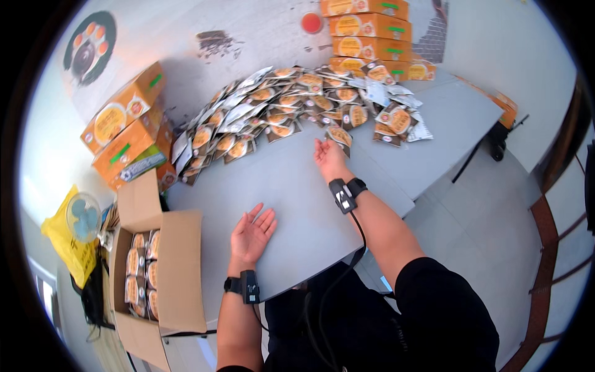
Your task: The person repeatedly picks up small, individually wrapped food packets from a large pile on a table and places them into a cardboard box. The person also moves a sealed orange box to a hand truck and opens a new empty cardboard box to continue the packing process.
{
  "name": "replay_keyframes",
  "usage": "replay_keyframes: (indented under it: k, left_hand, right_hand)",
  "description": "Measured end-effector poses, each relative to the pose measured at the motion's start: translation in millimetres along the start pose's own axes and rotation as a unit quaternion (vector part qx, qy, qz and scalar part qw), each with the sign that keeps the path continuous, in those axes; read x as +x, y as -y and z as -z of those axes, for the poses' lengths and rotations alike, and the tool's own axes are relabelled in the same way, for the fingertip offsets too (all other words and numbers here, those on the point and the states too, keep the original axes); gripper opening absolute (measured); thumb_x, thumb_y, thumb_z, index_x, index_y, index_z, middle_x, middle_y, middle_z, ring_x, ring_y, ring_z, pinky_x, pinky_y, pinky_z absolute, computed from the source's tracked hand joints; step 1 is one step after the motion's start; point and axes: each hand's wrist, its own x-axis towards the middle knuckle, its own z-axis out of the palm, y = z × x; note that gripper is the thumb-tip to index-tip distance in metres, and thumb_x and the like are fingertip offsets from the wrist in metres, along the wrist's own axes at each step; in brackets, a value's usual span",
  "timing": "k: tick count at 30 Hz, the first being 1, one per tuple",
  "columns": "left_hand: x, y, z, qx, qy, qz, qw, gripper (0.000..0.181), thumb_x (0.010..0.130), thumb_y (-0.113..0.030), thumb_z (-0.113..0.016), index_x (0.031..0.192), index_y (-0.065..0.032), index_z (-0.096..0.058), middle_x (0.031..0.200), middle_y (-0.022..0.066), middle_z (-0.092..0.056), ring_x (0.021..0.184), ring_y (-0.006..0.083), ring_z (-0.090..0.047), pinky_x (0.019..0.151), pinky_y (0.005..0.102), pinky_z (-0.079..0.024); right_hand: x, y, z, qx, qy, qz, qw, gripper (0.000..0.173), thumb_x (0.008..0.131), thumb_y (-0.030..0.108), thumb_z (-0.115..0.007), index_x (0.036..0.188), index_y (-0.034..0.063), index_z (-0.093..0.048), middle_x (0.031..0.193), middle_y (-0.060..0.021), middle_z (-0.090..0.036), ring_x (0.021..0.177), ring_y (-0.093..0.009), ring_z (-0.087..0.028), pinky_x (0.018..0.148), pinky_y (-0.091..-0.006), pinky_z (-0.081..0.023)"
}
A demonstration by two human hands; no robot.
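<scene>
My left hand rests palm up above the grey table, its fingers apart and holding nothing. Farther forward, my right hand has its fingers curled at the lower left edge of a brown and orange food packet; whether it grips the packet cannot be told. Behind it a long heap of similar packets curves along the back of the table, some with their silver backs up. A smaller group of packets lies to the right. At the left, an open cardboard box holds rows of packets.
Orange cartons are stacked at the back right, and more orange cartons lean at the left. A yellow bag and a small fan are beyond the box. Black cables run from devices on both wrists.
</scene>
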Motion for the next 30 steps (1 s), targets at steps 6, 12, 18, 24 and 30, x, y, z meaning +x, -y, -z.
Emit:
replay_keyframes:
  k: [6, 12, 18, 24, 30]
  left_hand:
    - [2.8, -1.6, 4.2, -0.041, -0.009, -0.009, 0.999, 0.057, 0.093, -0.041, -0.040, 0.128, 0.0029, -0.035, 0.125, 0.0235, -0.043, 0.116, 0.0336, -0.045, 0.101, 0.0444, -0.035]
    - [2.5, -3.1, 13.4, -0.125, 0.098, -0.026, 0.987, 0.074, 0.090, -0.056, -0.035, 0.134, 0.0033, -0.028, 0.136, 0.0189, -0.038, 0.124, 0.0325, -0.039, 0.101, 0.0456, -0.034]
    - [1.6, -2.8, -1.9, 0.103, -0.001, 0.045, 0.994, 0.049, 0.090, -0.032, -0.051, 0.123, 0.0026, -0.042, 0.119, 0.0145, -0.054, 0.108, 0.0233, -0.055, 0.092, 0.0379, -0.045]
    - [1.5, -0.5, -11.3, 0.194, -0.026, 0.004, 0.981, 0.036, 0.089, -0.020, -0.055, 0.118, -0.0002, -0.046, 0.112, 0.0106, -0.057, 0.100, 0.0186, -0.059, 0.086, 0.0339, -0.049]
    - [7.4, 6.9, -13.3, 0.286, -0.089, -0.165, 0.940, 0.032, 0.090, -0.022, -0.054, 0.115, -0.0035, -0.047, 0.101, 0.0065, -0.060, 0.083, 0.0126, -0.060, 0.067, 0.0260, -0.051]
  right_hand:
    - [-71.0, -42.1, -39.7, -0.205, 0.218, -0.128, 0.945, 0.012, 0.085, 0.015, -0.049, 0.079, 0.0058, -0.053, 0.082, -0.0060, -0.063, 0.073, -0.013, -0.059, 0.064, -0.0273, -0.045]
    - [-106.7, -30.9, -43.6, -0.333, 0.410, -0.182, 0.829, 0.019, 0.082, 0.015, -0.051, 0.068, 0.0044, -0.056, 0.069, -0.0019, -0.055, 0.067, -0.015, -0.055, 0.066, -0.0298, -0.044]
    - [-87.3, -42.5, -30.4, -0.488, 0.368, -0.121, 0.783, 0.019, 0.084, 0.020, -0.054, 0.069, 0.0079, -0.055, 0.067, 0.0025, -0.053, 0.062, -0.007, -0.049, 0.060, -0.0230, -0.041]
    - [-91.6, -54.8, -34.8, -0.475, 0.310, -0.067, 0.821, 0.026, 0.088, 0.033, -0.054, 0.076, 0.0100, -0.055, 0.068, 0.0030, -0.053, 0.060, -0.006, -0.048, 0.054, -0.0212, -0.039]
    - [-109.9, -72.4, -28.1, -0.482, 0.402, -0.112, 0.771, 0.036, 0.088, 0.033, -0.056, 0.105, 0.0018, -0.051, 0.091, -0.0051, -0.059, 0.079, -0.010, -0.056, 0.066, -0.0239, -0.047]
